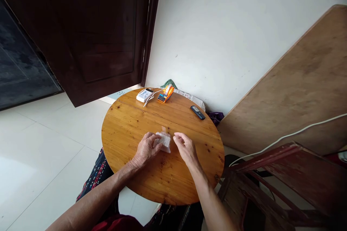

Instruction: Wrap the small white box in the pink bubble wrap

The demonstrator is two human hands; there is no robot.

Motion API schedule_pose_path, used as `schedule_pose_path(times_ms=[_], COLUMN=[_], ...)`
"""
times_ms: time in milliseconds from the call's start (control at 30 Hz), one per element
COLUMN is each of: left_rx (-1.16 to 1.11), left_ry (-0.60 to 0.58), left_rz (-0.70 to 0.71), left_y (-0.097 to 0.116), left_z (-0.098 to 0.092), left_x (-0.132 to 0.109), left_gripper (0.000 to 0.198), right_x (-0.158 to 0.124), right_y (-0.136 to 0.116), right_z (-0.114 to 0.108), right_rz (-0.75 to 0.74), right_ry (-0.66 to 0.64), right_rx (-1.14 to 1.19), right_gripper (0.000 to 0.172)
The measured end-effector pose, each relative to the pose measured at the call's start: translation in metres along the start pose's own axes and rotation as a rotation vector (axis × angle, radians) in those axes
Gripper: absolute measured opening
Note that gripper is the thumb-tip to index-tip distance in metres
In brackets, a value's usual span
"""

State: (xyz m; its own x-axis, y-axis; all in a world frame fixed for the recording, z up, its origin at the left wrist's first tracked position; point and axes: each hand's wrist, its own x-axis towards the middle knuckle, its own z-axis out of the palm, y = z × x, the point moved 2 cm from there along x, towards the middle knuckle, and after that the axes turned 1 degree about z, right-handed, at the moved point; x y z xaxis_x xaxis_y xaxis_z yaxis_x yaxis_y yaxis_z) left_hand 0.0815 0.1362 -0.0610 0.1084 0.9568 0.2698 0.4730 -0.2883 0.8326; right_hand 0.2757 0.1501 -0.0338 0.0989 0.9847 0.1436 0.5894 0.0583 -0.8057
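Observation:
A small clear plastic packet (165, 140) with something pale inside lies on the round wooden table (130, 126), near its middle. My left hand (146, 149) rests on the table with its fingers curled against the packet's left edge, holding it down. My right hand (184, 148) is just to the right of the packet, its fingers bent and pinched together close to the packet's corner. Whether the right fingertips touch the packet is unclear.
At the table's far edge lie a white device with a cord (144, 95), an orange tape dispenser (166, 94) and a black remote (197, 112). A dark door (89, 32) stands at the left, a wooden board (298, 83) leans at the right, beside dark red wooden furniture (284, 180).

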Motion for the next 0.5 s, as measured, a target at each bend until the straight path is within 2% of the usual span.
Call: schedule_pose_path(times_ms=[100, 267, 400, 500], left_rx=[-0.026, -0.036, -0.074, -0.108], left_ry=[0.017, 0.012, 0.016, 0.01], left_rz=[-0.005, 0.022, 0.029, 0.045], left_y=[0.0, 0.001, 0.001, 0.001], left_z=[0.002, 0.003, 0.003, 0.003], left_x=[-0.001, -0.003, -0.004, -0.004], left_gripper=[0.024, 0.022, 0.023, 0.024], right_x=[0.028, 0.067, 0.084, 0.086], right_y=[0.001, -0.012, -0.019, -0.021], right_z=[0.005, 0.023, 0.04, 0.041], right_rz=[0.14, 0.173, 0.205, 0.199], right_ry=[-0.148, -0.313, -0.374, -0.381], right_rx=[0.037, 0.06, 0.106, 0.151], right_gripper=[0.037, 0.024, 0.032, 0.034])
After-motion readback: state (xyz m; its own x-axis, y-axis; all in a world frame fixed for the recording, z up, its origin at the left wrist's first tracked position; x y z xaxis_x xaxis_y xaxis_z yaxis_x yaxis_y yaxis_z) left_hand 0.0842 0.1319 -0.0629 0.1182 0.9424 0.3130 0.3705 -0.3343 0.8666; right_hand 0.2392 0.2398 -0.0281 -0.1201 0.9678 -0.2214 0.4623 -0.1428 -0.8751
